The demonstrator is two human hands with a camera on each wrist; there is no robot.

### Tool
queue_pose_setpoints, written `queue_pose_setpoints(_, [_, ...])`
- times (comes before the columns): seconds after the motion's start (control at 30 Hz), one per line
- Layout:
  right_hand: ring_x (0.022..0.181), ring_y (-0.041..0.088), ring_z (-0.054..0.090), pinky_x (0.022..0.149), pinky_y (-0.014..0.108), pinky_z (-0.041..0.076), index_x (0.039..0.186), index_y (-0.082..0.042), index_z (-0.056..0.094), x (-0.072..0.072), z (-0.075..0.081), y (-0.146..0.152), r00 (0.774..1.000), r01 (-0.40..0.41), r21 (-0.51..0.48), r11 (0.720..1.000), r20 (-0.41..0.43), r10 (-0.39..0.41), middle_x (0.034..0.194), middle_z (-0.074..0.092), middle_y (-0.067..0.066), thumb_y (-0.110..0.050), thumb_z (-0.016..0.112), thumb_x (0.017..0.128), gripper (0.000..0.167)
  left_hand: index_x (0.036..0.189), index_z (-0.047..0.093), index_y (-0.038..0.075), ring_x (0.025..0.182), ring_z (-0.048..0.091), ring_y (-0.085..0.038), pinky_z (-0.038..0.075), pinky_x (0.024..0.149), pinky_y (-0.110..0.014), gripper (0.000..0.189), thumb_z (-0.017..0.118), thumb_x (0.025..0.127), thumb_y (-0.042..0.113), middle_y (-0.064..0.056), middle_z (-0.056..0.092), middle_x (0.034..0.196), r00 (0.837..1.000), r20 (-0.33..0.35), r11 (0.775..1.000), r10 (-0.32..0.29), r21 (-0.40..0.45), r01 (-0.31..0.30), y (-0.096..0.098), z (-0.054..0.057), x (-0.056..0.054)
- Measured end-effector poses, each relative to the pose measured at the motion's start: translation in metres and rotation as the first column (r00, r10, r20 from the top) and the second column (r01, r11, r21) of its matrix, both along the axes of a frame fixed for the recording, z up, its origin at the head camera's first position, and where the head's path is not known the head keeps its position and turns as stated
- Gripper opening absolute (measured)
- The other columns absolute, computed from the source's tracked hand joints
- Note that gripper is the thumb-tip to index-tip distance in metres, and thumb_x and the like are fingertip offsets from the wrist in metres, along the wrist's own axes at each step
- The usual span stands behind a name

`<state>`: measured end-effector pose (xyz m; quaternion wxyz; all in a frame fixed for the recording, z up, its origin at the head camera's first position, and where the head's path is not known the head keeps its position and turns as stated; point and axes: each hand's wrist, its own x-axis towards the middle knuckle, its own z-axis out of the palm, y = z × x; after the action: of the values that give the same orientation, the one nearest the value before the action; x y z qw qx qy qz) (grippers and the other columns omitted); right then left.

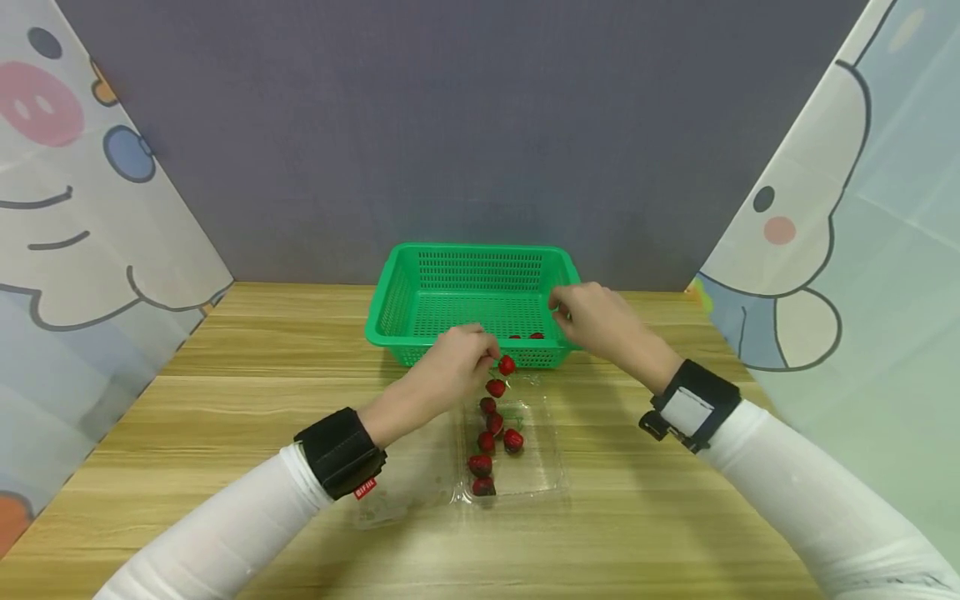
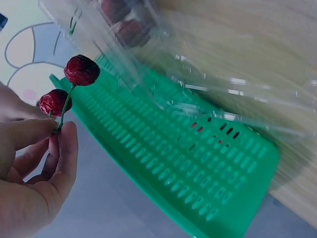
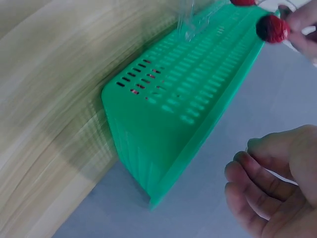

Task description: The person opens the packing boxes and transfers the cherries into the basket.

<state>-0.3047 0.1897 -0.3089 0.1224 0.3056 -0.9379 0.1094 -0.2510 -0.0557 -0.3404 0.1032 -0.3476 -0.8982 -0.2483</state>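
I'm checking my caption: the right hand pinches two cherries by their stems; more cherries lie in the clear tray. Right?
One slip: the left hand, not the right hand, pinches two cherries by their stems; the left wrist view shows it. More cherries do lie in the clear tray.

Basket (image 1: 483,249) on table (image 1: 247,400), nr back wall (image 1: 450,125). I see box (image 1: 538,467) in front, w/ cherries (image 1: 513,441) in. More cherries (image 1: 536,336) in basket, front R.
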Motion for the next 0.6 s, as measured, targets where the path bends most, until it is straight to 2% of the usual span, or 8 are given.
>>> queue_pose_setpoints(0.17, [0.074,0.021,0.068,0.059,0.034,0.054,0.1,0.0,0.072,0.01,-0.003,-0.004,0.999,-0.046,-0.002,0.999,-0.024,0.046,0.089,0.072,0.009,0.0,0.067,0.093,0.008,0.098,0.076,-0.004,0.093,0.068,-0.026,0.058,0.077,-0.031,0.014,0.064,0.093,-0.011,-0.012,0.071,0.096,1.0,-0.031,1.0,0.002,0.016,-0.002,-0.004,0.005,-0.003])
queue_pose_setpoints(0.3, [0.072,0.019,0.066,0.06,0.034,0.054,0.096,-0.003,0.073,0.019,-0.006,-0.011,0.992,-0.114,-0.024,0.993,-0.063,0.112,0.085,0.071,0.005,-0.001,0.071,0.091,0.005,0.098,0.076,-0.004,0.091,0.068,-0.026,0.058,0.076,-0.031,0.014,0.064,0.093,-0.009,-0.012,0.07,0.094,0.999,-0.051,1.0,0.015,0.025,-0.013,-0.007,0.008,-0.006])
queue_pose_setpoints(0.47, [0.069,0.012,0.062,0.062,0.031,0.053,0.092,-0.005,0.073,0.031,-0.014,-0.02,0.965,-0.256,-0.08,0.963,-0.088,0.249,0.081,0.069,0.001,0.0,0.071,0.092,0.005,0.1,0.075,-0.004,0.088,0.066,-0.025,0.058,0.073,-0.032,0.014,0.063,0.096,-0.008,-0.013,0.07,0.094,0.997,-0.072,0.999,0.024,0.029,-0.022,-0.012,0.01,-0.009])
queue_pose_setpoints(0.6, [0.066,0.007,0.058,0.061,0.026,0.052,0.091,-0.006,0.073,0.041,-0.025,-0.028,0.936,-0.347,-0.09,0.933,-0.098,0.339,0.079,0.066,-0.003,-0.002,0.072,0.093,0.005,0.101,0.075,-0.004,0.086,0.065,-0.024,0.058,0.073,-0.032,0.014,0.062,0.097,-0.007,-0.013,0.069,0.095,0.998,-0.058,0.999,0.038,0.038,-0.036,-0.014,0.012,-0.009])
